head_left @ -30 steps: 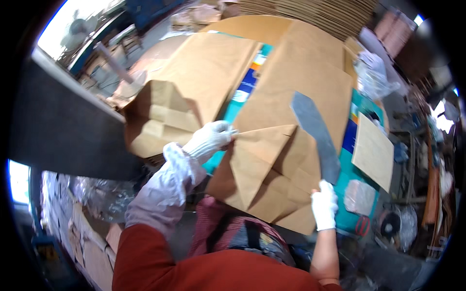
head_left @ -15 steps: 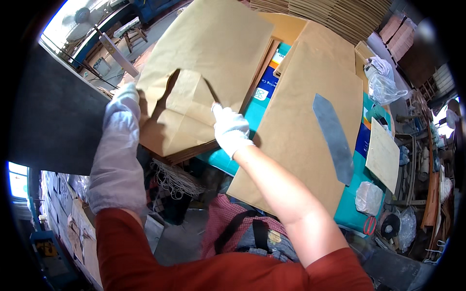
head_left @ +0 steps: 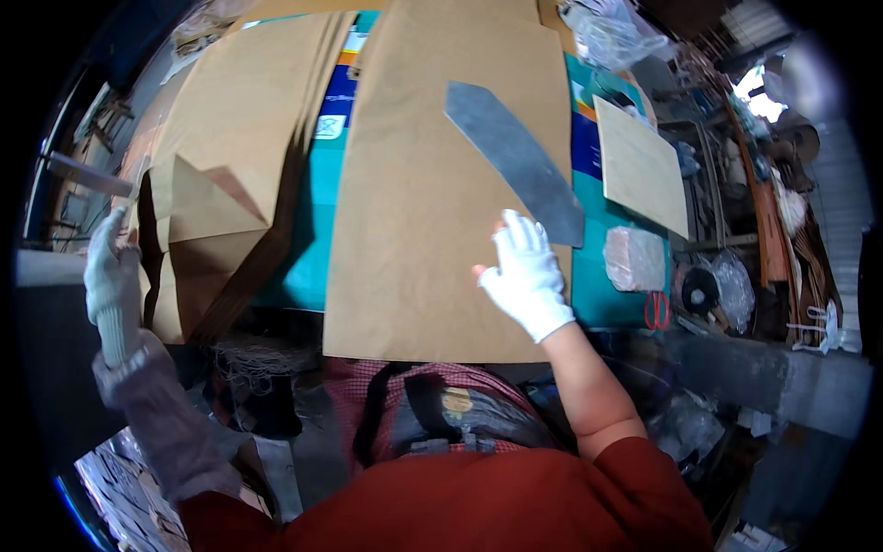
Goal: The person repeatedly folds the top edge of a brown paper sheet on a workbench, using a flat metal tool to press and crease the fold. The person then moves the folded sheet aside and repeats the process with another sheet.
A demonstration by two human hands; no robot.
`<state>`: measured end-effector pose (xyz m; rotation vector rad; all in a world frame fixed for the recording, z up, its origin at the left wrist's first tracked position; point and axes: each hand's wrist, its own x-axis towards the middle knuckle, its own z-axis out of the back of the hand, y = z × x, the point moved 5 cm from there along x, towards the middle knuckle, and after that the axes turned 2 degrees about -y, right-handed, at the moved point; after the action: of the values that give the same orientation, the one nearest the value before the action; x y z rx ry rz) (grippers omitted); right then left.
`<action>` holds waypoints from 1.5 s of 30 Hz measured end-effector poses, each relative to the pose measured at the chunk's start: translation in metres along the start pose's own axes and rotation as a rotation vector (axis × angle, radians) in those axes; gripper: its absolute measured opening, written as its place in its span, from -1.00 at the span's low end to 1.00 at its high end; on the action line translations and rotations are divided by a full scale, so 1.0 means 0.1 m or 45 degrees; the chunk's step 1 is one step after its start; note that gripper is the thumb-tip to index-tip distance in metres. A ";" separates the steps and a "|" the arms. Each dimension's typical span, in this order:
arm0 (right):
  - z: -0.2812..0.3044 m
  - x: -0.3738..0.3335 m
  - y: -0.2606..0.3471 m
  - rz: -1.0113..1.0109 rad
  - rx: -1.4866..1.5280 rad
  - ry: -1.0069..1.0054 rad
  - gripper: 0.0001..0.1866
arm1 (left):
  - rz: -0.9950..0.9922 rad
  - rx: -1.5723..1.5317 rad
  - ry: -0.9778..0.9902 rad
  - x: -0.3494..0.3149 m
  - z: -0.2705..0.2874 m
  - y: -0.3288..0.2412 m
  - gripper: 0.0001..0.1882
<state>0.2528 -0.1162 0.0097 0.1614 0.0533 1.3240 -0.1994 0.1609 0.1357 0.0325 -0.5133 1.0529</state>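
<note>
Drawn off the folded bag (head_left: 216, 248), the right hand (head_left: 531, 281) is held spread. The grey plate (head_left: 515, 164) just beyond could be skewed if brushed; the left hand (head_left: 112, 281)'s grip cannot be told.

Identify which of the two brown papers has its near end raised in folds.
The left brown paper, beside the left hand: its near end rises in folds, whereas the right brown paper lies flat.
</note>
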 end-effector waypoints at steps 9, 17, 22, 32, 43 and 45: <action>0.03 -0.57 -1.09 -0.815 0.332 0.107 -0.52 | -0.623 -0.261 0.349 -0.64 -1.55 -2.28 -0.39; -0.44 -0.70 -1.57 -0.983 1.363 -0.174 -0.85 | -0.566 -0.191 0.380 -0.71 -1.66 -2.40 -0.38; -0.49 -0.73 -1.69 -0.994 1.461 -0.077 -0.85 | -0.584 -0.189 0.361 -0.73 -1.68 -2.41 -0.32; -0.15 -0.78 -1.16 0.059 0.404 -0.477 -0.82 | -0.610 -0.415 0.650 -0.56 -1.57 -1.92 -0.42; -0.05 -0.34 -1.37 -0.837 0.880 0.059 -0.64 | 0.580 -0.432 0.692 -0.50 -1.91 -1.74 -0.72; -0.05 -0.31 -1.29 -0.761 0.708 -0.045 -0.64 | 0.610 -0.414 0.578 -0.59 -2.05 -1.67 -0.68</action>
<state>0.3690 -0.1758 -0.0163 0.5931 0.4105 0.6819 -0.0033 0.0832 -0.0337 -0.6310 -0.2740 1.3800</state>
